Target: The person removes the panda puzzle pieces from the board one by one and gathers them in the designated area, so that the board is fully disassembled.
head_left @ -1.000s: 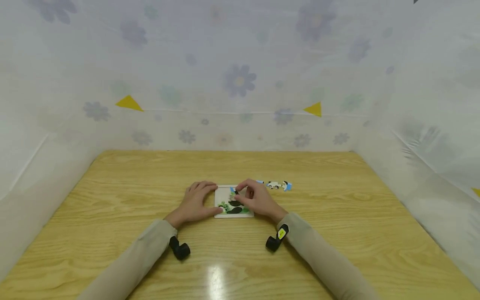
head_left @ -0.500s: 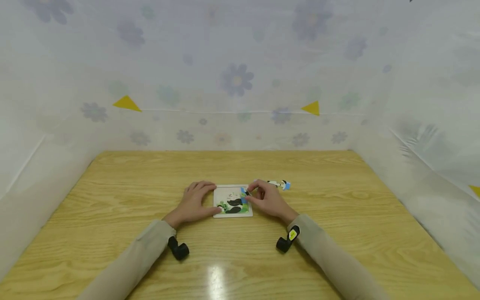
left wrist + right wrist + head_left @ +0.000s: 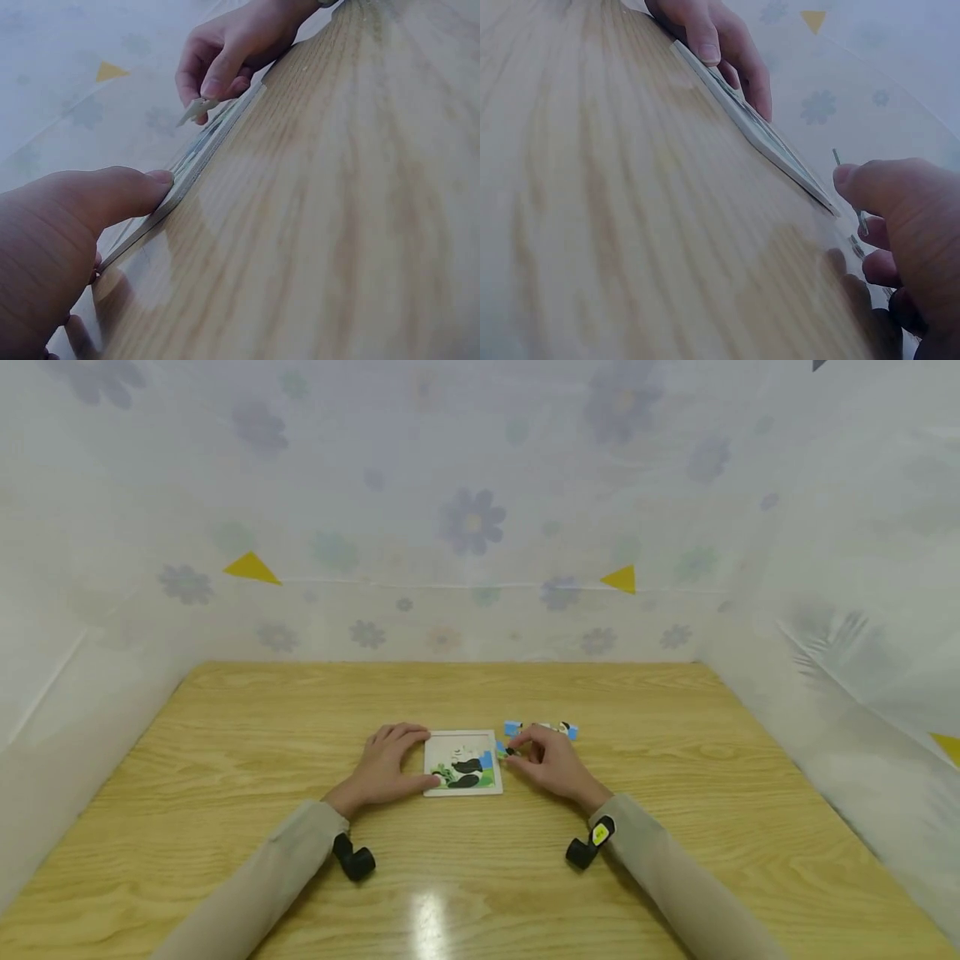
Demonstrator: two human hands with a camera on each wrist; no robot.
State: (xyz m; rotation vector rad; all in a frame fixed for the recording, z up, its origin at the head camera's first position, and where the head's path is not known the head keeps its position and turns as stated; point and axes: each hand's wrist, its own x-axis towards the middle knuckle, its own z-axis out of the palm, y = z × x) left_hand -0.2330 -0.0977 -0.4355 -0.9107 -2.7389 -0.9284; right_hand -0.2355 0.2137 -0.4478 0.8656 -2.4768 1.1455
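My left hand (image 3: 386, 766) holds the left side of a square jigsaw puzzle board (image 3: 462, 792), its thumb on the near left corner and its fingers at the far left corner. The board has a pale rim and a partly filled panda picture, with several pieces in its lower and right parts. Just off the board's right edge, my right hand (image 3: 553, 760) pinches a small puzzle piece (image 3: 502, 749) between thumb and fingers. In the left wrist view this piece (image 3: 193, 111) is tilted above the board; its far part is hidden by fingertips.
Behind my right hand lie loose puzzle pieces: a blue one (image 3: 513, 727) and one with a black, white and blue print (image 3: 570, 731). The wooden table (image 3: 300, 693) is enclosed by pale flowered sheeting (image 3: 480, 610) at the back and sides.
My right hand has moved from over the board to its right side, with a piece in its fingers. A blue-and-green piece now shows at the board's right edge. My left hand stays on the board.
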